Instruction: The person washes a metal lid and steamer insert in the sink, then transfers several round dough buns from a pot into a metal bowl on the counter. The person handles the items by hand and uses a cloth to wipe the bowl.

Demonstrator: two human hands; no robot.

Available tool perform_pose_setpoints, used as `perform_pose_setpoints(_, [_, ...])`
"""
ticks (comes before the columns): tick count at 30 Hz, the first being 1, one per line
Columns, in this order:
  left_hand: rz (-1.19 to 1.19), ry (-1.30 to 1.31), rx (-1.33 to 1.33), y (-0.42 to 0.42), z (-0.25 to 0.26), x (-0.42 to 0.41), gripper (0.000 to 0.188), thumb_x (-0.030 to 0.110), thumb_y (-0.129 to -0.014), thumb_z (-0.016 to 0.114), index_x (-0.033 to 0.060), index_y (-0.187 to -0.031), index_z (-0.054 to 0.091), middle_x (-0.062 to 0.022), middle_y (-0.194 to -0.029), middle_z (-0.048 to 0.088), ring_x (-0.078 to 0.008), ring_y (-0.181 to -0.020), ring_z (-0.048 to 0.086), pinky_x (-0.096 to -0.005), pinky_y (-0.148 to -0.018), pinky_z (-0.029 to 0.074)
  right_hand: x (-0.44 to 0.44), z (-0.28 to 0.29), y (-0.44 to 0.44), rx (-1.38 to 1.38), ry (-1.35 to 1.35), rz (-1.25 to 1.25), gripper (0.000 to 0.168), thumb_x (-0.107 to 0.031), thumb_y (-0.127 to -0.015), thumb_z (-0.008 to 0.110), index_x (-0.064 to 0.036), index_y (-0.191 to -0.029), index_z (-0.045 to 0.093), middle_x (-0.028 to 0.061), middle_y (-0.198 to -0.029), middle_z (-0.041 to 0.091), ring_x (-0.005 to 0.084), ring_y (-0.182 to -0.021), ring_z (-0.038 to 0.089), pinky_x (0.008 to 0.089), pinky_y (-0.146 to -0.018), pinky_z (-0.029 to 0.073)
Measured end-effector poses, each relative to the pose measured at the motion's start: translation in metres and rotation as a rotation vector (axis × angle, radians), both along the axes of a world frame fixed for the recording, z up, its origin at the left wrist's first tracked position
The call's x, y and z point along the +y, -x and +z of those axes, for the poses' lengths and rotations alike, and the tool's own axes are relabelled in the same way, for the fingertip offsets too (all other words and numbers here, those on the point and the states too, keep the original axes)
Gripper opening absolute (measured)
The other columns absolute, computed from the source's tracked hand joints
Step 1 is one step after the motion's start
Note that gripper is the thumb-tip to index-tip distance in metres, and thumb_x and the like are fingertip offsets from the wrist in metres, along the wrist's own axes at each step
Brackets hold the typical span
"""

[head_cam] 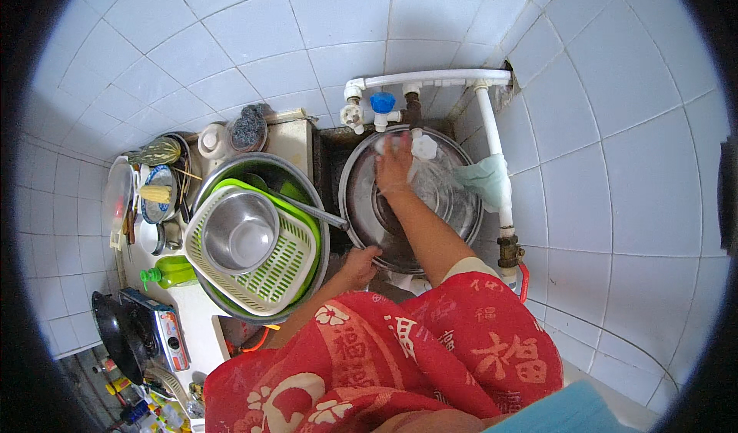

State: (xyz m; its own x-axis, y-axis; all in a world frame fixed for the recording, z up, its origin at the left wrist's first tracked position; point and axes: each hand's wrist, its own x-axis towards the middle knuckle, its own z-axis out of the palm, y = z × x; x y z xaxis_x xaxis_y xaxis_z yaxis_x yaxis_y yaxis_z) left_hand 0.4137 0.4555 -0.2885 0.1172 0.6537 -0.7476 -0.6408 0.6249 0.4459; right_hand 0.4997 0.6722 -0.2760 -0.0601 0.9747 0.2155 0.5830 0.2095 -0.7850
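A large round metal pan or lid (398, 243) lies tilted over the dark sink, with water running on its right part from a white tap (424, 146). My left hand (362, 267) grips its lower left rim. Pressed against the upper part of its inner face is my right hand (395, 165), fingers spread; something pale shows by the fingertips, too blurred to name. A green-white cloth (484, 180) hangs on the white pipe at the right.
On the counter at left, a big metal basin (324, 260) holds a green basin, a white plastic strainer basket (297, 248), a steel bowl (241, 231) and a long metal handle. Beyond are a green bottle (176, 271), a portable gas stove (171, 332) and a black wok (115, 338).
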Motion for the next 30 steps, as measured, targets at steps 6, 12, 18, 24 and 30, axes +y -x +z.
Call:
perform_pose_setpoints(6, [0.153,0.016,-0.014,-0.003,0.008,0.016,0.023,0.002,-0.080,0.056,-0.0048,-0.102,0.057,-0.0131,-0.094,0.060,-0.0261,-0.082,0.061,-0.0370,-0.074,0.052,-0.054,0.006,0.026,-0.190,-0.088,0.551,0.046,-0.020,-0.091,0.051,-0.017,-0.136,0.045,0.0130,-0.148,0.032,0.0404,-0.135,0.028,0.0511,-0.108,0.025])
perform_pose_setpoints(12, [0.374,-0.107,-0.063,0.001,0.007,0.033,0.033,-0.002,-0.079,0.054,-0.0015,-0.111,0.052,-0.0125,-0.100,0.059,-0.0273,-0.091,0.060,-0.0402,-0.080,0.051,-0.124,-0.008,-0.038,-0.224,0.257,0.672,0.046,-0.024,-0.091,0.049,-0.020,-0.137,0.046,0.0132,-0.150,0.028,0.0403,-0.138,0.023,0.0555,-0.110,0.020])
perform_pose_setpoints(18, [0.376,0.004,0.096,-0.004,0.014,0.035,0.032,-0.002,-0.076,0.054,-0.0002,-0.109,0.050,-0.0102,-0.092,0.056,-0.0268,-0.084,0.059,-0.0397,-0.078,0.050,-0.100,0.003,-0.083,-0.707,0.426,-0.012,0.049,-0.031,-0.091,0.049,-0.019,-0.138,0.044,0.0184,-0.149,0.028,0.0420,-0.136,0.024,0.0623,-0.107,0.017])
perform_pose_setpoints(24, [0.265,0.073,-0.003,0.003,0.020,0.012,0.035,-0.001,-0.075,0.056,0.0003,-0.110,0.050,-0.0112,-0.097,0.057,-0.0272,-0.087,0.058,-0.0420,-0.077,0.049,-0.016,-0.016,-0.094,-0.665,0.115,-0.403,0.049,-0.033,-0.093,0.047,-0.012,-0.138,0.043,0.0228,-0.147,0.027,0.0414,-0.136,0.023,0.0586,-0.108,0.018])
perform_pose_setpoints(30, [-0.165,-0.339,0.358,-0.004,0.036,-0.008,0.031,-0.002,-0.075,0.056,-0.0016,-0.106,0.053,-0.0096,-0.094,0.057,-0.0243,-0.085,0.058,-0.0400,-0.074,0.048,0.037,-0.052,-0.058,0.371,-0.043,-0.156,0.054,-0.031,-0.092,0.049,-0.014,-0.142,0.035,0.0215,-0.147,0.030,0.0400,-0.136,0.024,0.0541,-0.107,0.025])
